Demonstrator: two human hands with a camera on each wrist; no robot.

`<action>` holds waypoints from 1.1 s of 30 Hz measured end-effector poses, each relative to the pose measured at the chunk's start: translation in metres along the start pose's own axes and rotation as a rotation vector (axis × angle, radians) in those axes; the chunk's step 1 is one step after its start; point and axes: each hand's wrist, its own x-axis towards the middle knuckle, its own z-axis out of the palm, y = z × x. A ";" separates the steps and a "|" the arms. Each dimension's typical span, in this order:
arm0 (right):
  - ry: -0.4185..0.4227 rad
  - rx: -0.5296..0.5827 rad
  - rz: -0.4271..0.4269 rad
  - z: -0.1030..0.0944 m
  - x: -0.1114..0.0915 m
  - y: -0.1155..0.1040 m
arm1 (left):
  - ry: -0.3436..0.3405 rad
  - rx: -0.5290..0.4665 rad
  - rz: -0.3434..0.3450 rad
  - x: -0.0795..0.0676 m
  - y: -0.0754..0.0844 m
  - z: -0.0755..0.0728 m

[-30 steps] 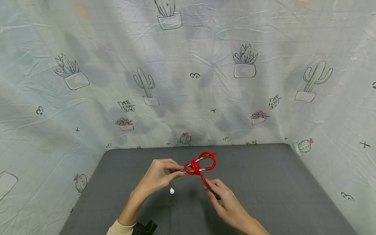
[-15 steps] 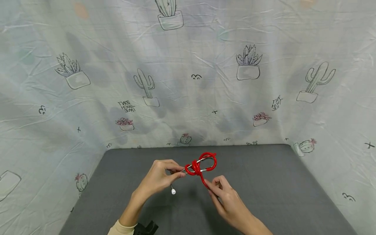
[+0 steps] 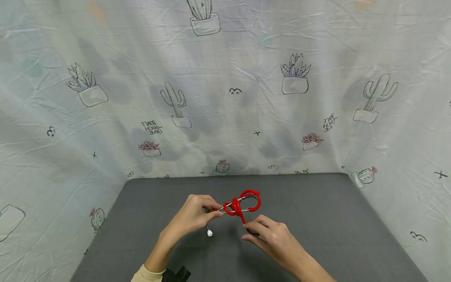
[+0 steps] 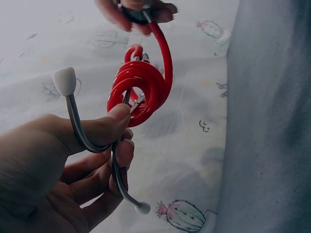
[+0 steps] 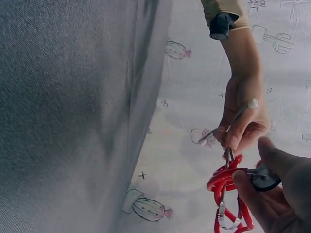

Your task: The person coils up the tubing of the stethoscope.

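A stethoscope (image 3: 235,206) with red tubing is held up over the grey table, its tubing wound in coils around the metal ear tubes. My left hand (image 3: 192,216) pinches the ear tubes between thumb and fingers. In the left wrist view a white ear tip (image 4: 64,81) stands above the thumb, and the other sticks out below the fingers. My right hand (image 3: 275,239) grips the chest piece (image 5: 265,178) at the tubing's free end. From the coils, a short run of red tubing (image 4: 164,51) leads to that hand.
The grey table (image 3: 317,211) spreads beneath both hands. A pale curtain (image 3: 225,109) printed with cacti hangs behind it and along both sides. A black device (image 5: 221,26) sits at the left wrist, by the beige sleeve (image 3: 148,274).
My right hand has shifted its hold along the tube's end, and the chest piece is now mostly behind its fingers. The coiled part and my left hand have dropped slightly.
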 end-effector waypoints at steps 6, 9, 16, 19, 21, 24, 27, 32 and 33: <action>0.070 0.102 -0.021 -0.002 0.006 0.005 | -0.032 0.017 -0.002 -0.003 0.002 0.006; 0.072 0.176 0.038 -0.003 0.007 0.006 | -0.035 0.028 -0.005 -0.005 0.003 0.008; 0.016 0.244 0.167 -0.006 0.009 0.005 | -0.031 0.046 0.016 -0.007 0.005 0.011; 0.018 0.214 0.157 -0.006 0.010 0.007 | -0.037 0.049 0.027 -0.008 0.007 0.013; 0.033 0.201 0.149 -0.005 0.011 0.010 | -0.042 0.050 0.038 -0.008 0.009 0.015; 0.067 0.228 0.169 -0.003 0.012 0.016 | -0.041 0.055 0.043 -0.007 0.011 0.017; 0.112 0.271 0.192 -0.002 0.014 0.020 | -0.030 0.062 0.043 -0.005 0.013 0.018; 0.179 0.255 0.170 -0.001 0.017 0.028 | -0.012 0.082 0.063 -0.003 0.014 0.020; 0.188 0.241 0.161 -0.002 0.018 0.029 | -0.007 0.088 0.070 -0.003 0.014 0.020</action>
